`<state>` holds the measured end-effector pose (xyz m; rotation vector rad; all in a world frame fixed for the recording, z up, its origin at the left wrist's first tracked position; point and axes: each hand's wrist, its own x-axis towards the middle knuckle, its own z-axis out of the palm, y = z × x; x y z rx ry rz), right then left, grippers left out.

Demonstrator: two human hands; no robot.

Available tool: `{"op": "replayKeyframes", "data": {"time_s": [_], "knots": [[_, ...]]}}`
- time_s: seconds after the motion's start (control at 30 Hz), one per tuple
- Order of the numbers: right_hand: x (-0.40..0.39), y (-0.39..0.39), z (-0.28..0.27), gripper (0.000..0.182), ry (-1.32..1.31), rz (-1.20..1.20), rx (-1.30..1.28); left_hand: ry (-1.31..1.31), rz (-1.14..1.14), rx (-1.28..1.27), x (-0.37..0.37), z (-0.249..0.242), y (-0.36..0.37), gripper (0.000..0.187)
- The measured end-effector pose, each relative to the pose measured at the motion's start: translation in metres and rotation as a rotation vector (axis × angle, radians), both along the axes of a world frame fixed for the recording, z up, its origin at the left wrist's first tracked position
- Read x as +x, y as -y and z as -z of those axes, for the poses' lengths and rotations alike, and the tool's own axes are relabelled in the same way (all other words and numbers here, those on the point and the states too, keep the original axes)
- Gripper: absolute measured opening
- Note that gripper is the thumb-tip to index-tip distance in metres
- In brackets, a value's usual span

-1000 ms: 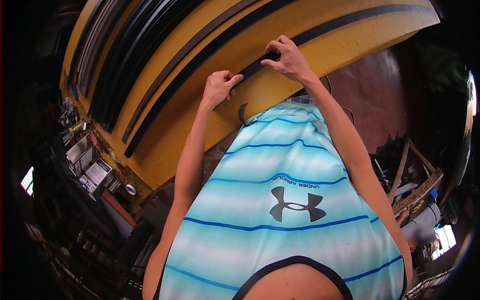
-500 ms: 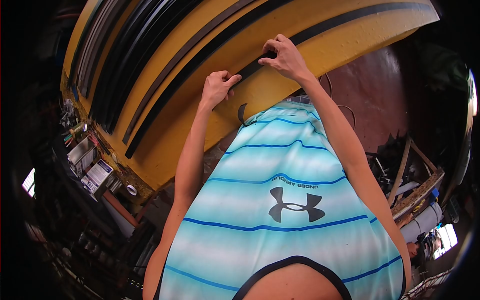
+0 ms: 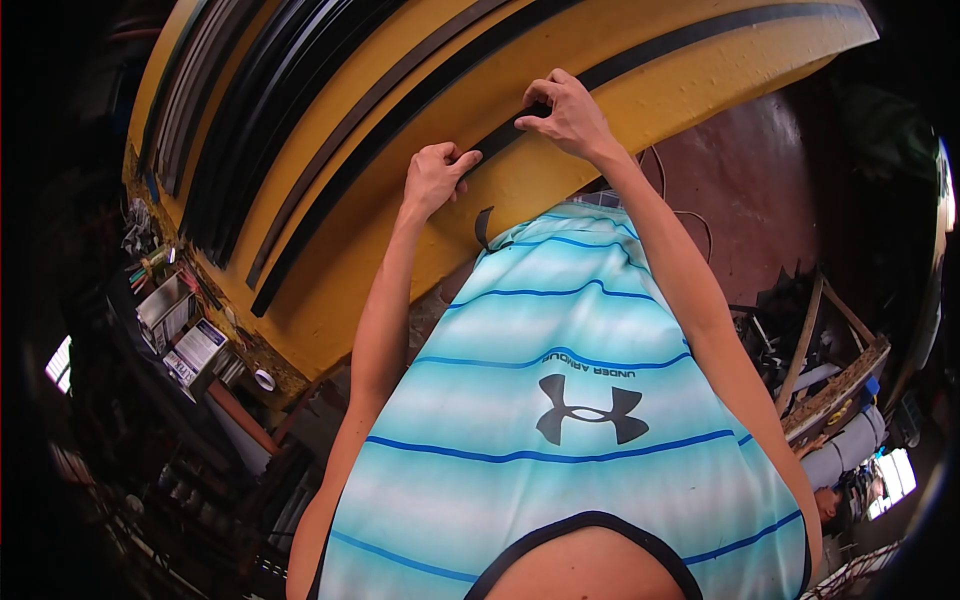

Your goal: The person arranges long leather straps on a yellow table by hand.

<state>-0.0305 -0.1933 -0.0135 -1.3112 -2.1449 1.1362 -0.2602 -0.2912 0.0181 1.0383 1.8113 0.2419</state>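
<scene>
A long, flat black strip lies along the near side of the yellow table, curving in the wide lens from the upper right towards me. Near its closer end, my left hand pinches it between thumb and bent fingers. Farther along the same strip, my right hand holds it with a curled thumb and forefinger at its two edges. The strip's tip under my left hand is hidden. Close by, a short dark curved piece sits at the table's near edge.
More black strips and a brown strip lie on the table's far side. Papers and boxes stand at the left. A wooden frame with scrap is at the right, and part of another person shows beyond it.
Both hands stay in nearly the same place on the black strip. At the lower right, the other person's visible part has shifted slightly.
</scene>
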Motion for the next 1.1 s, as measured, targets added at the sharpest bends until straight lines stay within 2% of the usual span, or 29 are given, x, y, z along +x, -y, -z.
{"op": "replayKeyframes", "data": {"time_s": [0.43, 0.53, 0.6, 0.67, 0.73, 0.87, 1.1], "knots": [[-0.001, 0.002, -0.002, 0.035, 0.006, -0.009, -0.024, -0.042, 0.002, 0.014, 0.002, 0.004, 0.002, 0.037], [-0.004, 0.017, -0.001, 0.030, 0.061, -0.017, 0.100, -0.085, 0.027, 0.010, 0.002, 0.002, 0.000, 0.040], [-0.006, 0.032, 0.016, 0.029, 0.037, -0.169, 0.566, -0.124, 0.060, 0.002, 0.004, -0.002, 0.000, 0.041], [-0.012, 0.049, 0.021, 0.047, 0.082, -0.407, 0.531, -0.092, 0.042, 0.008, 0.001, 0.004, 0.000, 0.041], [-0.012, 0.062, 0.026, 0.055, 0.144, -0.494, 0.557, -0.060, 0.020, 0.009, 0.001, 0.005, 0.002, 0.040], [0.002, 0.047, 0.025, 0.058, 0.202, -0.575, 0.539, 0.004, -0.076, 0.010, 0.006, 0.007, 0.007, 0.037], [0.078, -0.023, 0.026, 0.054, 0.389, -0.371, 0.645, 0.056, -0.094, -0.046, 0.003, 0.007, 0.001, 0.034]]}}
